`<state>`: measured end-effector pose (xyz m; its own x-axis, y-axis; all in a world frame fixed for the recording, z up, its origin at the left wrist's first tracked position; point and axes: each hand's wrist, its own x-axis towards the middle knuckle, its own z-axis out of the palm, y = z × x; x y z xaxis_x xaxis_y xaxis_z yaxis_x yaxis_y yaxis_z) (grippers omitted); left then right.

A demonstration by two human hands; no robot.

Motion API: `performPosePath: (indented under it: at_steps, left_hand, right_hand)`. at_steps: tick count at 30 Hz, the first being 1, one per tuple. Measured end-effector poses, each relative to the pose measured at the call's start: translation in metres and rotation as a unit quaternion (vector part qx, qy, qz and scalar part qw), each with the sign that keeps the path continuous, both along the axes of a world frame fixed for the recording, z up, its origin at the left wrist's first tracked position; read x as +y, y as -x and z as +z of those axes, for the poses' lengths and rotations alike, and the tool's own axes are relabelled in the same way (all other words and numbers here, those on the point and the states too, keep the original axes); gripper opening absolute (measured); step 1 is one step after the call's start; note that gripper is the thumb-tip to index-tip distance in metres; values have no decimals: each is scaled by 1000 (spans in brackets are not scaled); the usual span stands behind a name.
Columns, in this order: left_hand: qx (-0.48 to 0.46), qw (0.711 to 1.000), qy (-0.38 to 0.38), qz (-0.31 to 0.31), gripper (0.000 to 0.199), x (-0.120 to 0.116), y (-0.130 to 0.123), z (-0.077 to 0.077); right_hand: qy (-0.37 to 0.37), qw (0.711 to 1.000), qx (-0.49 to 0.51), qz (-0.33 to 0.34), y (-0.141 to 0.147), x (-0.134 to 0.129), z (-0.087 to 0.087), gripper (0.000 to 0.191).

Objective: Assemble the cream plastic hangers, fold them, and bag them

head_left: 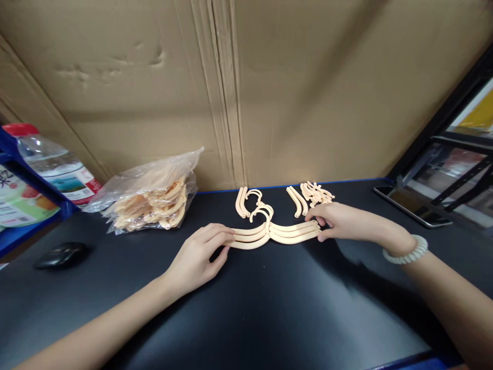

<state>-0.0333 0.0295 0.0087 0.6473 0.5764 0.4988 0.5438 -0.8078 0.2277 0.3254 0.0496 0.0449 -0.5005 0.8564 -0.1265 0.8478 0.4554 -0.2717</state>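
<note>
Three cream plastic hangers (291,235) lie lined up side by side on the black table, their hooks pointing away from me. My left hand (202,253) has its fingers closed on the left ends of these hangers. At their right ends, the fingers and thumb of my right hand (330,221) are closed round the tips. Just behind the hangers are loose curved arm pieces (242,202) and a loose hook (254,193). Farther right lie two more arm pieces (297,200) beside a heap of small cream parts (316,193).
A clear plastic bag (150,203) of cream parts sits at the back left, near a large red-capped bottle (57,164). A black mouse (61,255) lies at the left, a phone (411,206) at the right. A cardboard wall (308,92) closes off the back.
</note>
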Motion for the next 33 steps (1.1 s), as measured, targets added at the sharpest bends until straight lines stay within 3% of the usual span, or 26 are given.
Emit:
performPosePath:
  at_steps: [4, 17, 24, 33]
  left_hand:
    - [-9, 1000, 2, 2, 21, 0, 0, 1]
    - [-93, 991, 1, 92, 17, 5, 6, -1]
    - [-100, 990, 14, 101, 16, 4, 8, -2]
    - [-105, 989, 6, 101, 16, 3, 8, -1]
  right_hand:
    - [-12, 1000, -2, -16, -3, 0, 5, 29]
    - [-170, 981, 45, -78, 1, -4, 16, 19]
    - [-248, 960, 64, -114, 0, -2, 14, 20]
    - [-274, 943, 94, -161, -5, 4, 8, 23]
